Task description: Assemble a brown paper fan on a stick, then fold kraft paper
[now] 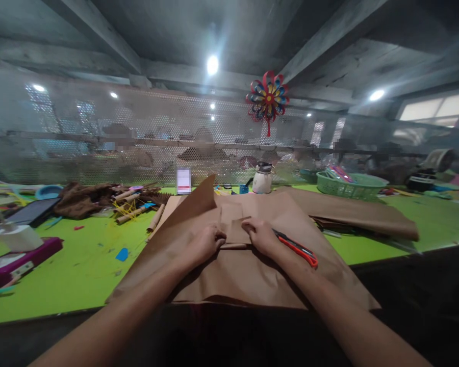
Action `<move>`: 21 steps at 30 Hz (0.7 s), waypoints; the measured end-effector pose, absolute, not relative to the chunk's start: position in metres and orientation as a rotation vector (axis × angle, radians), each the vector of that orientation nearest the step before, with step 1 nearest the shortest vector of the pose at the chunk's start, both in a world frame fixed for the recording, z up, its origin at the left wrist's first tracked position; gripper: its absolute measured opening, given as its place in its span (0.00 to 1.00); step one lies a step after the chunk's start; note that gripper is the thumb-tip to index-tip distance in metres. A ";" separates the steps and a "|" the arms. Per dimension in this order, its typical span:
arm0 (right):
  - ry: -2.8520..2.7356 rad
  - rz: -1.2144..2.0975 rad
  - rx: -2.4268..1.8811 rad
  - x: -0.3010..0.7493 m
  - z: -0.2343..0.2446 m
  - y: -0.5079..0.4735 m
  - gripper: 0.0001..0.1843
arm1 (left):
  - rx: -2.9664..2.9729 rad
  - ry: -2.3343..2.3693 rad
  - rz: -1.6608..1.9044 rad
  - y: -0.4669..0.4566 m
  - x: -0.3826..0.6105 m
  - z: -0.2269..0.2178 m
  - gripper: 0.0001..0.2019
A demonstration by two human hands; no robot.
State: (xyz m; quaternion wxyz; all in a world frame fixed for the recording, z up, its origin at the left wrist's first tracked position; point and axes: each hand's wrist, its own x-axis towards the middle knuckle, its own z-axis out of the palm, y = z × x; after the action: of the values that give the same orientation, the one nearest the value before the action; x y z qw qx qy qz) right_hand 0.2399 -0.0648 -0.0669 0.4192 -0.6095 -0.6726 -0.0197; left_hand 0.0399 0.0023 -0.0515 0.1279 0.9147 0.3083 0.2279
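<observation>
A large sheet of brown kraft paper (260, 283) lies creased in front of me, hanging slightly over the table's near edge. On it is a small piece of brown paper (238, 233), its near edge forming a narrow roll or fold. My left hand (209, 241) is closed at the left end of that edge, fingers curled. At the right side my right hand (260, 235) pinches the same piece, thumb and forefinger together. Beside my right wrist rests a red and black utility knife (299, 248), partly hidden by the forearm.
Rolled paper tubes and yellow strings (132, 206) lie at left, near a brown cloth (78, 200). A purple power strip (25, 262) sits far left. Behind stand a phone (183, 181) and a white jar (262, 181). Folded brown paper (361, 213) and a green basket (352, 186) are right.
</observation>
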 end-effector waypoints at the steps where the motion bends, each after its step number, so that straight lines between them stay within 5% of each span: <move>1: -1.609 -0.076 -1.541 0.244 -0.066 -0.064 0.13 | 2.672 0.898 0.654 0.001 0.040 -0.050 0.11; 21: -1.110 0.060 -1.633 0.272 -0.057 -0.067 0.15 | 2.992 0.905 0.674 -0.006 0.040 -0.049 0.14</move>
State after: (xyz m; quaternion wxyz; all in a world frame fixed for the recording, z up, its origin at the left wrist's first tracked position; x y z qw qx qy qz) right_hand 0.2719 -0.0667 -0.0567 0.5508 -0.6900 -0.4689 0.0253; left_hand 0.0402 -0.0064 -0.0487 -0.0282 0.9353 0.2830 0.2107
